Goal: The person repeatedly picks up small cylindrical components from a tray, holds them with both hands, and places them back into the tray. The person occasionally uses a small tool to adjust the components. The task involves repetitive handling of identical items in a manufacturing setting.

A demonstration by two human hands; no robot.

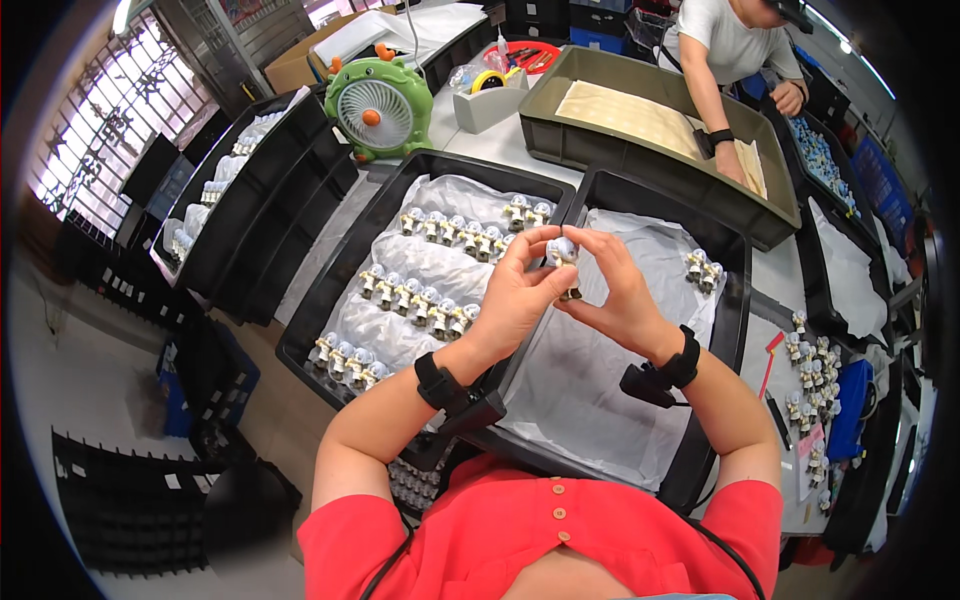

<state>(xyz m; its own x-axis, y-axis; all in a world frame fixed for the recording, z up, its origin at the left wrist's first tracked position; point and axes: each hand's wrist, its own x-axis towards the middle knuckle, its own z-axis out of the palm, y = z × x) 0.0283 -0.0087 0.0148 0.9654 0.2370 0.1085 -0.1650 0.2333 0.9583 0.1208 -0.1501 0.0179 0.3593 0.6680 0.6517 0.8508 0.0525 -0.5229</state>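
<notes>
A small figurine (562, 254) with a pale grey-blue head is held upright between my two hands, above the place where two black trays meet. My left hand (522, 290) pinches it from the left with thumb and fingers. From the right, my right hand (622, 300) closes its fingertips on the same figurine. Under my left hand, the left tray (330, 290) holds rows of similar figurines (405, 295) on crumpled white lining. Below my right hand, the right tray (738, 290) has flat white lining and two figurines (703, 270) near its far right corner.
A green frog-shaped fan (375, 108) stands behind the left tray. Beyond the right tray is a large olive bin (640, 140), with another person's hand (730, 165) in it. More figurines (815, 375) cluster at the right. Stacked black trays (270, 190) stand at the left.
</notes>
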